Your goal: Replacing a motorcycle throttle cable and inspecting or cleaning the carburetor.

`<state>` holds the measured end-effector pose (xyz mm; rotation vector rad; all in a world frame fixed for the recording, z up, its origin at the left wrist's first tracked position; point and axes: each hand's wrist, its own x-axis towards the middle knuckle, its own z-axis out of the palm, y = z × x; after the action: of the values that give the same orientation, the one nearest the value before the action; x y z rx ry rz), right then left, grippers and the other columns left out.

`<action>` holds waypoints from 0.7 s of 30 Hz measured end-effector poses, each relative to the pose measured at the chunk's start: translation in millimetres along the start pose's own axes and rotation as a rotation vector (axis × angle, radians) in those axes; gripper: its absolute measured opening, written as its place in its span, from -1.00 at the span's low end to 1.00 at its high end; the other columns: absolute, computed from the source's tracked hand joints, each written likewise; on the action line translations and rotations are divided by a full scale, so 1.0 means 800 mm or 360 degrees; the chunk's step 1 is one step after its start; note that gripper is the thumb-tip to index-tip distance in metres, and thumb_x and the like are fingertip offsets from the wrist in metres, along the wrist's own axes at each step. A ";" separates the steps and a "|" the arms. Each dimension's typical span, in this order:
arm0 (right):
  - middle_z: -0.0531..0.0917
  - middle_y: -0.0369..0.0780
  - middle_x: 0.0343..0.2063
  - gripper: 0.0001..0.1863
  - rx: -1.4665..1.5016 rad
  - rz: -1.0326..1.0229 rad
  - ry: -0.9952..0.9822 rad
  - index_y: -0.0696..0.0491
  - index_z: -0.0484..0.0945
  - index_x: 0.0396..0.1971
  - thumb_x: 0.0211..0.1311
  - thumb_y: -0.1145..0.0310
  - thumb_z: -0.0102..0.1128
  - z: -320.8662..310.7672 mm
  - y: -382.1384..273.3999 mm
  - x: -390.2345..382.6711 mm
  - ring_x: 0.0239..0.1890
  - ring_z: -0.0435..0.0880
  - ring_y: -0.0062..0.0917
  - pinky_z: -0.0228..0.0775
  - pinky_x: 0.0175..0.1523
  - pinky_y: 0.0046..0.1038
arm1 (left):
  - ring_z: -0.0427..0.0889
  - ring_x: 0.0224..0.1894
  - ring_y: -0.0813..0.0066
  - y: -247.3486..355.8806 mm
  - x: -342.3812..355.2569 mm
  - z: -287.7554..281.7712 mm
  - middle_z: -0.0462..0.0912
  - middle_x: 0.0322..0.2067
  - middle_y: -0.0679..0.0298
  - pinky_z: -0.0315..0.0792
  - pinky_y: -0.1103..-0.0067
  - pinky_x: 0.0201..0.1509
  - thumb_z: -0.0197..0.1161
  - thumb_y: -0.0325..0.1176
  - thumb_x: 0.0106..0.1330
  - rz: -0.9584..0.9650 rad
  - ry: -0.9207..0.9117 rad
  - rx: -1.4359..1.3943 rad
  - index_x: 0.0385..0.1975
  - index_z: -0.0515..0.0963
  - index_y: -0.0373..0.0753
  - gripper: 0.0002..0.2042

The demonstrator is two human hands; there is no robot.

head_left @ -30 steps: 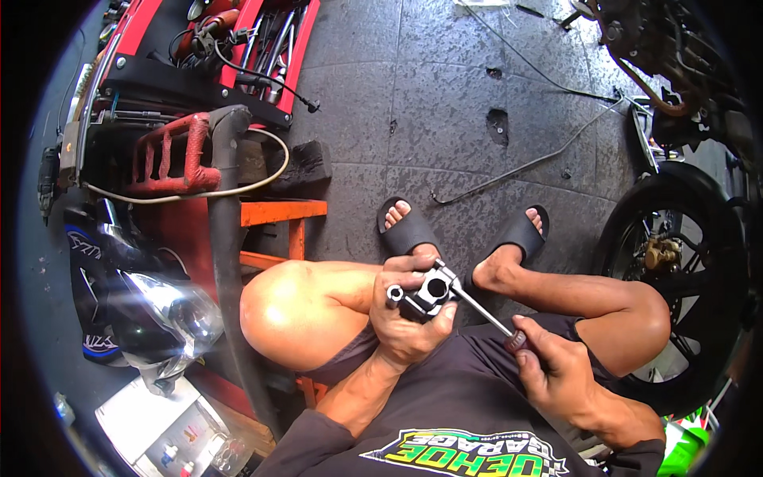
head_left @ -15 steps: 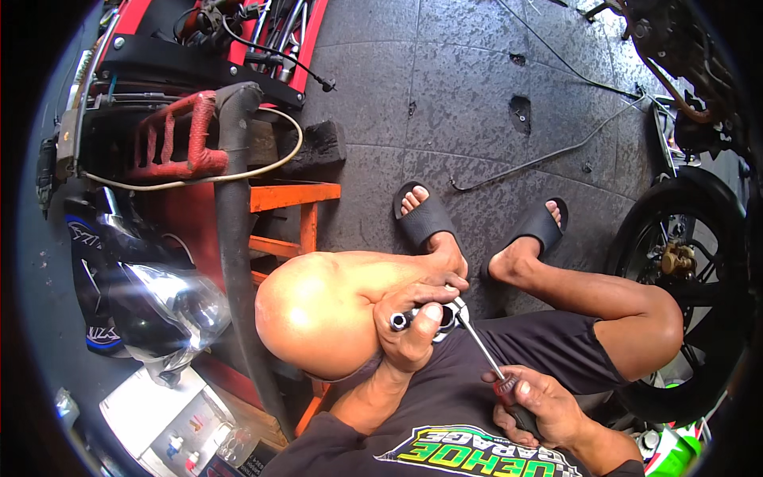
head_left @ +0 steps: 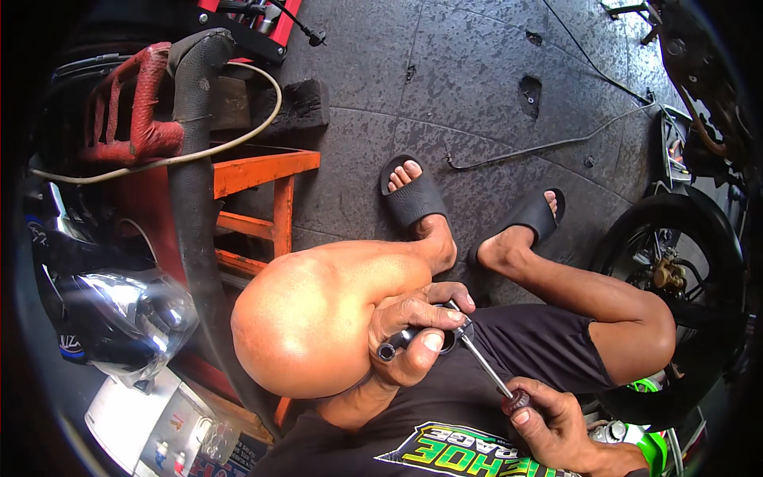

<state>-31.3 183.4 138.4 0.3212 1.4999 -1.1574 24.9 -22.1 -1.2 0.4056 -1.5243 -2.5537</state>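
My left hand (head_left: 409, 322) is closed around a small dark metal part with a round hollow end (head_left: 387, 350), and rests against my raised left knee. Much of this part is hidden by my fingers and thumb. A screwdriver (head_left: 486, 364) with a steel shaft and a dark reddish handle slants between my hands. Its shaft meets the part beside my left fingertips; the tip itself cannot be made out. My right hand (head_left: 548, 425) grips the handle, low over my lap.
An orange metal stand (head_left: 266, 168) and a grey padded bar (head_left: 195, 143) are at my left, near a glossy headlight unit (head_left: 139, 314). A white container (head_left: 131, 417) lies below it. A black wheel (head_left: 675, 262) stands at right. A thin cable (head_left: 532, 149) crosses the tiled floor.
The view has shifted, so surrounding things sit further left. My left fingers have curled more over the part. My right hand has shifted on the screwdriver handle, which now shows less.
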 end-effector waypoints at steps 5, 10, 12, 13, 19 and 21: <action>0.56 -0.30 -0.38 -0.61 -0.0038 -0.0025 0.0032 0.25 0.50 -0.05 0.41 0.18 0.14 0.002 0.001 -0.002 -0.37 0.46 -0.72 0.34 -0.24 -0.64 | 0.63 -0.27 0.42 0.000 0.001 -0.005 0.63 -0.18 -0.11 0.52 0.54 -0.16 0.13 -0.38 0.25 -0.0015 -0.0051 0.0023 -0.24 0.58 -0.34 -0.80; 0.48 -0.34 -0.52 -0.47 -0.0270 -0.0086 0.0083 0.17 0.37 0.24 0.40 0.19 0.14 0.005 -0.001 -0.005 -0.54 0.40 -0.66 0.34 -0.34 -0.51 | 0.65 -0.27 0.38 -0.003 -0.003 0.001 0.63 -0.18 -0.12 0.53 0.52 -0.15 0.11 -0.41 0.24 0.0032 -0.0074 0.0004 -0.24 0.58 -0.33 -0.81; 0.55 -0.31 -0.46 -0.62 -0.0292 -0.0105 0.0097 0.23 0.50 -0.06 0.41 0.18 0.14 0.006 -0.003 -0.006 -0.43 0.46 -0.72 0.35 -0.31 -0.62 | 0.65 -0.27 0.38 -0.002 -0.005 0.003 0.63 -0.18 -0.12 0.53 0.52 -0.16 0.10 -0.41 0.24 0.0000 -0.0028 0.0015 -0.25 0.58 -0.33 -0.82; 0.55 -0.31 -0.46 -0.62 -0.0295 -0.0115 0.0111 0.23 0.50 -0.06 0.41 0.18 0.14 0.005 -0.004 -0.006 -0.43 0.46 -0.72 0.35 -0.31 -0.62 | 0.65 -0.27 0.37 -0.002 -0.004 0.004 0.63 -0.18 -0.12 0.54 0.52 -0.16 0.10 -0.42 0.23 -0.0034 0.0039 0.0026 -0.26 0.58 -0.33 -0.82; 0.57 -0.31 -0.50 -0.65 -0.0406 -0.0090 0.0100 0.22 0.51 -0.02 0.42 0.23 0.11 0.003 -0.003 -0.006 -0.46 0.46 -0.72 0.35 -0.35 -0.59 | 0.64 -0.27 0.40 -0.004 0.001 0.005 0.64 -0.22 -0.10 0.53 0.56 -0.18 0.08 -0.45 0.22 0.0114 -0.0074 0.0112 -0.28 0.58 -0.36 -0.82; 0.57 -0.32 -0.49 -0.65 -0.0428 -0.0072 0.0101 0.22 0.50 -0.02 0.41 0.23 0.12 0.001 -0.001 -0.005 -0.45 0.47 -0.71 0.36 -0.34 -0.59 | 0.63 -0.27 0.40 -0.003 0.001 0.007 0.65 -0.22 -0.10 0.53 0.56 -0.18 0.08 -0.46 0.20 0.0107 0.0004 0.0074 -0.28 0.58 -0.38 -0.81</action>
<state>-30.3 184.0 142.1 0.1418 1.7032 -0.9725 22.6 -16.2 -0.8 0.3568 -1.5714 -2.4705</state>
